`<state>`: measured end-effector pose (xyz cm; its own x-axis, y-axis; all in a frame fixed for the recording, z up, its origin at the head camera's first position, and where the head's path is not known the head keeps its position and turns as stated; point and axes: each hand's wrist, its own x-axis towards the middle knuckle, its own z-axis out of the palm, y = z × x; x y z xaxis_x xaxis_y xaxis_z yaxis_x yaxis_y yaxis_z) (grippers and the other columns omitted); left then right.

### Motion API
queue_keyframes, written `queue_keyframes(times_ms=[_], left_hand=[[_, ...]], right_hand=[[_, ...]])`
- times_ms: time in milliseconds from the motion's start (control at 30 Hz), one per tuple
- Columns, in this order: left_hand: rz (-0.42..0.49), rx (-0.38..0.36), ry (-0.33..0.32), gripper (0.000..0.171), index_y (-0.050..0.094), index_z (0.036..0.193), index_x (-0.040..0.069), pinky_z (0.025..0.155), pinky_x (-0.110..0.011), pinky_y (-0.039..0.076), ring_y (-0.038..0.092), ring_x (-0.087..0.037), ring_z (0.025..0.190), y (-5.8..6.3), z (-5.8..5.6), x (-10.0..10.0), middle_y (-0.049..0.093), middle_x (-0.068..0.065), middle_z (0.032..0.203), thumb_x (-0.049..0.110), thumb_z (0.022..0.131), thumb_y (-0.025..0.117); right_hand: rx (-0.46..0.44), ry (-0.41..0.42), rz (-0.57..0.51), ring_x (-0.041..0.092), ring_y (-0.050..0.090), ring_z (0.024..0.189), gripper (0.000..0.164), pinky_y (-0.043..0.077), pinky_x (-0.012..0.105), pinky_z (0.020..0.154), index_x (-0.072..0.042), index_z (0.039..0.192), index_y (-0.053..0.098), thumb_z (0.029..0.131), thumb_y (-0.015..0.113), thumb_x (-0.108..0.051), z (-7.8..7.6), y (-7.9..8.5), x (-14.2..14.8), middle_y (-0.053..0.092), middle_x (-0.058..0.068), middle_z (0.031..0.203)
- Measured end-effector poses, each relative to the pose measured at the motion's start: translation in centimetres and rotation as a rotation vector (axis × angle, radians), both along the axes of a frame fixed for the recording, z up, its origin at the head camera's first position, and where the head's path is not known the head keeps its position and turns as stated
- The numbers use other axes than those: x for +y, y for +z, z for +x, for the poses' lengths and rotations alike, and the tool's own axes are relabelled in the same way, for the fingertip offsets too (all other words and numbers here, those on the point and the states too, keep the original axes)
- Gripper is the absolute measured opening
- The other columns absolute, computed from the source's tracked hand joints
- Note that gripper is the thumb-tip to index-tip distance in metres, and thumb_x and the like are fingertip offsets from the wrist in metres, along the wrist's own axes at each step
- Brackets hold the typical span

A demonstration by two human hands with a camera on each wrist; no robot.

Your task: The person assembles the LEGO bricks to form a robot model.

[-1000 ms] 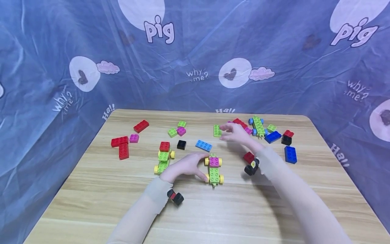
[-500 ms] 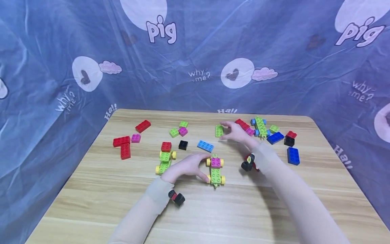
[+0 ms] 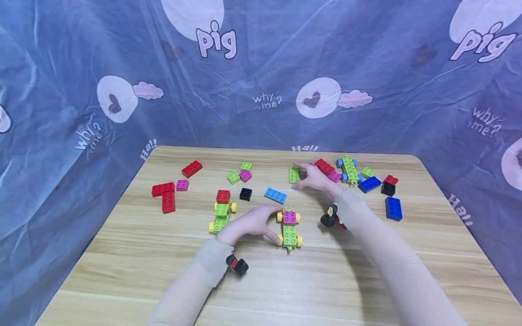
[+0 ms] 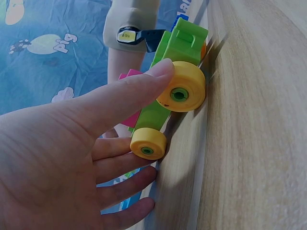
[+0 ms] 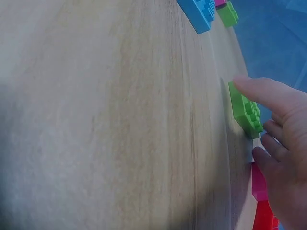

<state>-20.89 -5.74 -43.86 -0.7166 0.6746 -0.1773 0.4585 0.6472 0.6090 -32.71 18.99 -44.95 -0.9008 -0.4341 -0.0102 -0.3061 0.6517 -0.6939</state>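
In the head view my left hand (image 3: pixel 253 221) is beside a green toy car base (image 3: pixel 289 235) with yellow wheels and a pink block (image 3: pixel 289 217) on top. In the left wrist view the thumb touches one yellow wheel (image 4: pixel 184 88), and the loosely extended fingers lie by the other wheel (image 4: pixel 147 143). My right hand (image 3: pixel 315 177) is over the right side of a green building block (image 3: pixel 293 175), thumb and index finger spread. From the right wrist view the thumb tip is at the block's (image 5: pixel 245 112) edge; whether it touches cannot be told.
Left of my left hand stands another green car base (image 3: pixel 221 224) with a red block (image 3: pixel 223 196). A light blue block (image 3: pixel 275 195) and a black block (image 3: pixel 245 194) lie between the hands. A blue-wheeled car base (image 3: pixel 350 170) and dark blue blocks (image 3: pixel 393 208) are at right.
My right hand has shifted slightly left over the green block, and its thumb and index finger have spread a little wider. The left hand stays by the car base. The head view has shifted slightly.
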Motion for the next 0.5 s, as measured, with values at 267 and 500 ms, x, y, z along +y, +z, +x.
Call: queue_keyframes(times_ms=[267,500], left_hand=[[-0.008,-0.001,0.000,0.103,0.038,0.147,0.009,0.116,-0.039,0.028,0.036,-0.025,0.140,0.05,0.01,-0.03,0.039,-0.007,0.152,0.038,0.063,0.088],[-0.004,-0.006,0.004,0.103,0.037,0.148,0.009,0.116,-0.040,0.027,0.035,-0.025,0.141,-0.06,-0.04,0.02,0.037,-0.007,0.153,0.038,0.063,0.088]], right_hand=[[-0.011,0.005,0.087,0.038,0.035,0.138,0.083,0.029,0.049,0.114,0.004,0.146,0.034,0.079,0.079,-0.016,-0.30,0.07,-0.56,0.038,0.024,0.149],[-0.004,0.006,0.122,0.040,0.038,0.135,0.081,0.030,0.049,0.113,0.004,0.145,0.035,0.079,0.077,-0.014,-0.21,0.15,-0.79,0.041,0.025,0.146]])
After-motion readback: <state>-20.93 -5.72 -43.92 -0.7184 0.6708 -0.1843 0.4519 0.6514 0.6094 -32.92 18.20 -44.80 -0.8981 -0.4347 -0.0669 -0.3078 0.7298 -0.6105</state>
